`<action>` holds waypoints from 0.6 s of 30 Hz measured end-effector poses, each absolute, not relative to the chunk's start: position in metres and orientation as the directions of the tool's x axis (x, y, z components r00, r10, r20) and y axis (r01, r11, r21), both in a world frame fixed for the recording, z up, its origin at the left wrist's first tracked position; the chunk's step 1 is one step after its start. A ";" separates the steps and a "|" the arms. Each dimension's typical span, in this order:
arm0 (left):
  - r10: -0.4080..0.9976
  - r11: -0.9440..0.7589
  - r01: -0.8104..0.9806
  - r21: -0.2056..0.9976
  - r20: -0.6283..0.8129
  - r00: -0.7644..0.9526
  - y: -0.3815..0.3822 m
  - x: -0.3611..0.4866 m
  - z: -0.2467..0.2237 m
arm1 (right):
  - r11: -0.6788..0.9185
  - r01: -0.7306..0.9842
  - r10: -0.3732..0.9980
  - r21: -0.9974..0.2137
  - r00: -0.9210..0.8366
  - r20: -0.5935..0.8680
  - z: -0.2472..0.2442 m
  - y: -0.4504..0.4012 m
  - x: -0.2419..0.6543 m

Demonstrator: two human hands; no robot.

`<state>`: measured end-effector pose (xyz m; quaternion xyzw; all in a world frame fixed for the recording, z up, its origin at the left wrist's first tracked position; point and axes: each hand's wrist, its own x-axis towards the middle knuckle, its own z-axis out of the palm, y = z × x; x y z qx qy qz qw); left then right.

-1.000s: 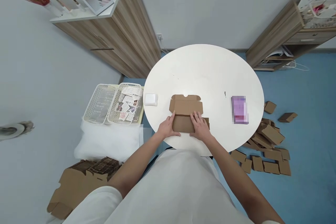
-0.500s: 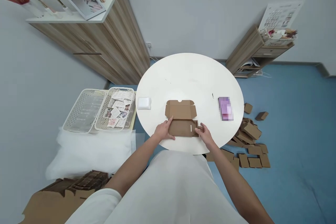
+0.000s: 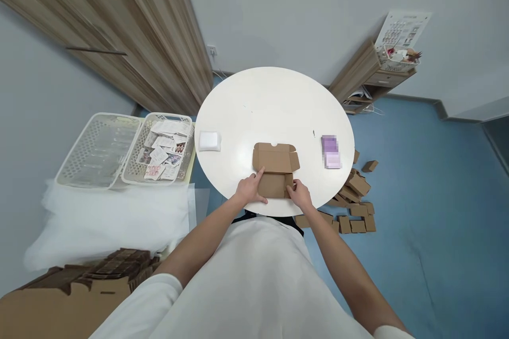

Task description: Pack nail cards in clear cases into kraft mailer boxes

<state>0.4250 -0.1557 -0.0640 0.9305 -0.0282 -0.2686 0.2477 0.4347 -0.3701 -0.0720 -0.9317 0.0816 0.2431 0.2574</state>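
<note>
A brown cardboard mailer box [image 3: 274, 161] lies partly folded near the front edge of the white round table, its lid spread flat on the far side. My left hand [image 3: 250, 188] holds the box's left side, with thumb and index finger spread along it. At the right end, my right hand [image 3: 300, 194] is closed on the side wall, fingertips at the end panel, which stands folded up. The box's inside shows bare cardboard. A small white packet [image 3: 209, 141] lies at the table's left, and a purple and pink item [image 3: 331, 152], blurred by pixels, lies at the right.
Left of the table stand two white baskets, one with clear packets [image 3: 101, 151], one with printed cards [image 3: 163, 151]. White plastic sheeting [image 3: 115, 217] and flat cardboard [image 3: 71, 296] lie nearer. Several small brown boxes [image 3: 358, 185] are piled on the blue floor at right.
The right end of the box has been folded inward and up, with my right hand moving left along with it. My left hand stays at the left side. The whole view has shifted.
</note>
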 end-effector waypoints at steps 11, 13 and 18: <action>-0.162 -0.871 0.126 0.476 -0.520 0.839 -0.160 0.424 -0.066 | -0.943 -0.153 0.034 -0.295 0.838 -0.544 -0.082 -0.372 0.446; -0.153 -0.852 0.152 0.501 -0.516 0.843 -0.162 0.427 -0.069 | -0.945 -0.152 0.034 -0.290 0.835 -0.549 -0.081 -0.374 0.453; -0.203 -0.776 0.161 0.609 -0.484 0.851 -0.163 0.436 -0.071 | -0.890 -0.156 0.122 -0.428 0.823 -0.555 -0.078 -0.385 0.458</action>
